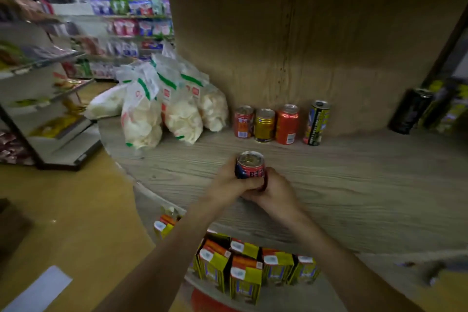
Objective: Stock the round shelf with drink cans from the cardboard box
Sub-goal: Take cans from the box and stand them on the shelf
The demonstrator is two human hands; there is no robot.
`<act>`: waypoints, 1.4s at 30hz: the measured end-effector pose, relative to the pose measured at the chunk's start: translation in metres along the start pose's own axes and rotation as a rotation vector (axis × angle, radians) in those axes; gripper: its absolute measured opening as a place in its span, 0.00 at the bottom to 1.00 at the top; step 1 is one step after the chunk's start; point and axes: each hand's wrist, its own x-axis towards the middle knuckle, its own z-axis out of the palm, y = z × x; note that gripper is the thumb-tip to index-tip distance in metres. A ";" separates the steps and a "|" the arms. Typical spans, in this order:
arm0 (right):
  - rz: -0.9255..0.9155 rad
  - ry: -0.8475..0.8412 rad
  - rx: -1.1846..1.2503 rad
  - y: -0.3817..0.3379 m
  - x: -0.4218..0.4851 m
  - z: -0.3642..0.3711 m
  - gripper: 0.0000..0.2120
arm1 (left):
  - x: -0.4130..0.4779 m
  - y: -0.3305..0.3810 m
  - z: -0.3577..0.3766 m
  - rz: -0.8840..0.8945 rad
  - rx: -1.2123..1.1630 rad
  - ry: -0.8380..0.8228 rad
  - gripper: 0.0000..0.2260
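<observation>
I hold a red and blue drink can point(250, 164) upright over the round wooden shelf point(354, 197). My left hand point(229, 182) and my right hand point(274, 191) both grip its lower half, fingers curled round it. Further back on the shelf stand a red can point(244, 121), a gold can point(264, 125), an orange-red can point(287, 124) and a taller black and yellow can point(316, 123) in a row against the curved back wall. A black can point(410, 111) stands at the far right. The cardboard box is not in view.
White snack bags point(162, 109) lean on the shelf's left part. Yellow and orange drink cartons point(243, 268) fill the tier below. Store racks with packaged goods point(126, 28) stand to the left across a tan floor. More black-yellow cans point(453, 106) sit at the right edge.
</observation>
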 end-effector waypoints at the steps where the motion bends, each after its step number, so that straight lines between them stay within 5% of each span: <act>1: 0.011 -0.005 -0.012 0.001 0.004 0.001 0.34 | 0.004 -0.002 -0.002 -0.003 0.007 -0.005 0.28; 10: 0.042 0.040 -0.028 -0.011 0.048 0.020 0.25 | 0.059 -0.007 -0.032 0.047 0.071 -0.122 0.30; 14: 0.058 0.074 -0.050 -0.012 0.073 0.036 0.36 | 0.088 -0.009 -0.055 0.092 0.099 -0.195 0.28; 20: 0.101 0.124 -0.083 -0.023 0.093 0.047 0.31 | 0.122 -0.014 -0.078 0.132 0.041 -0.200 0.30; 31: 0.094 0.148 -0.331 -0.039 0.113 0.025 0.22 | 0.140 -0.028 -0.099 0.187 0.006 -0.263 0.27; 36: -0.071 0.243 -0.414 -0.071 0.154 -0.005 0.20 | 0.138 -0.033 -0.099 0.224 -0.007 -0.273 0.28; 42: -0.142 0.063 -0.766 -0.074 0.201 -0.028 0.17 | 0.140 -0.039 -0.099 0.193 -0.071 -0.293 0.33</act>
